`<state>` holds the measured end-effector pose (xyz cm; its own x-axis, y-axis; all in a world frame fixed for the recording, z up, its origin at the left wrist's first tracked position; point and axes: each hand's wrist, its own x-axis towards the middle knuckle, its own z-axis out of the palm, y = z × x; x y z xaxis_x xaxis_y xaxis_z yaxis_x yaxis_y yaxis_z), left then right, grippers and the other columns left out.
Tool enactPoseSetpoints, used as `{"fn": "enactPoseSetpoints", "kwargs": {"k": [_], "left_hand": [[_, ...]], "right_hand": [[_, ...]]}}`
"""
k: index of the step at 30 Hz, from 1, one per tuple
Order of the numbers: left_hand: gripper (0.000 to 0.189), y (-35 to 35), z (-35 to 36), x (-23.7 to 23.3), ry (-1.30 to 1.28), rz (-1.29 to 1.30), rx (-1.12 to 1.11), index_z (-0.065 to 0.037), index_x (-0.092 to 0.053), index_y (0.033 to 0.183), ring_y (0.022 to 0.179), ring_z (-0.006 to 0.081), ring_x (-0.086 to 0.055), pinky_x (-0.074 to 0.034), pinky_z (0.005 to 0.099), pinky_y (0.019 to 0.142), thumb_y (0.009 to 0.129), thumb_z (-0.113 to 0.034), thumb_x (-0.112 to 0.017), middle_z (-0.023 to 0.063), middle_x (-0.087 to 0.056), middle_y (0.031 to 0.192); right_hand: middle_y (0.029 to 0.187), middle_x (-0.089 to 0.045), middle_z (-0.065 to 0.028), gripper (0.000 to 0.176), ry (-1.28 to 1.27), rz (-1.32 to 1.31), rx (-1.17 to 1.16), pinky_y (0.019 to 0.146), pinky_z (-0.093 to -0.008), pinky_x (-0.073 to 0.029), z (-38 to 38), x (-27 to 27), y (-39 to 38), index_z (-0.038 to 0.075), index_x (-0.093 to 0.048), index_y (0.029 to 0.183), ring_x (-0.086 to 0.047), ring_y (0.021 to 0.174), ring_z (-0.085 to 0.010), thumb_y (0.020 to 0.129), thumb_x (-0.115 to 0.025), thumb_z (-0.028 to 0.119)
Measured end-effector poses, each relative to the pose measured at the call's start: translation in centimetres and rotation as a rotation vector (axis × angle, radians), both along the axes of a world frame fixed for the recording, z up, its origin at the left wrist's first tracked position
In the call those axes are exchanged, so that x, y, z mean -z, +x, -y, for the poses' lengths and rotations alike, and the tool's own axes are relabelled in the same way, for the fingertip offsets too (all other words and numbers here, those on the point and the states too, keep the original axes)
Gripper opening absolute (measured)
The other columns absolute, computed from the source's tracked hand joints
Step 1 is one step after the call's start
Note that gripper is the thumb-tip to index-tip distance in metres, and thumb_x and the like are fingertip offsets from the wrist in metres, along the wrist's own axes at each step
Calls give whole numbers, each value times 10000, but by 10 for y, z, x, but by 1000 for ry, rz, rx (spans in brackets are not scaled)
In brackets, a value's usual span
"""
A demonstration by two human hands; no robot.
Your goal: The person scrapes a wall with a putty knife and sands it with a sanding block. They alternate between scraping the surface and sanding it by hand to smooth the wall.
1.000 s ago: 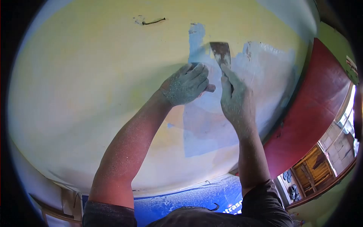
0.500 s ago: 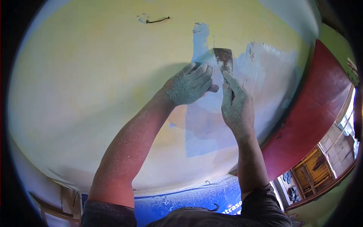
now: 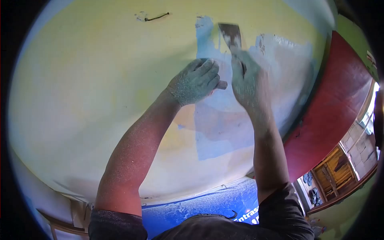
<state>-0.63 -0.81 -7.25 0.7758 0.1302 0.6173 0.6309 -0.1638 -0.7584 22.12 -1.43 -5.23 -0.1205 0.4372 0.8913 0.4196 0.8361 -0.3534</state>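
Observation:
In my right hand is a putty knife, its broad, worn blade pointing up the wall; its handle is hidden in my fist. Pale dust coats both hands. My left hand is closed around a dark tool with a stubby block end sticking out toward the right; the rest lies under the fingers, so I cannot tell its kind. Both hands are close over a bluish scraped patch on the yellowish painted wall.
A bent piece of wire sticks out of the wall above. To the right hangs a dark red panel, with sandals and a wooden door beyond it. Below lies a dusty blue printed sheet.
My right hand has slid the putty knife up the wall, away from the left hand. The left hand keeps its grip near the same spot on the patch. The view has shifted slightly.

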Motion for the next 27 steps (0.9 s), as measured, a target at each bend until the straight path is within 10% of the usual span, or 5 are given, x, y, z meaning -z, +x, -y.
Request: {"fn": "enactPoseSetpoints", "kwargs": {"k": [27], "left_hand": [[369,-2,-2,0,-28,32,-7,-74,-703,1071,1309,337,-689,-558,520,1098,839,-317,-855,172,-703,1349]], "right_hand": [[1045,-774,-332,378,-16,34,49,862,-619,-590,6,17,6,139,-753,1458,-773,974,-518,1138,-567,215]]}}
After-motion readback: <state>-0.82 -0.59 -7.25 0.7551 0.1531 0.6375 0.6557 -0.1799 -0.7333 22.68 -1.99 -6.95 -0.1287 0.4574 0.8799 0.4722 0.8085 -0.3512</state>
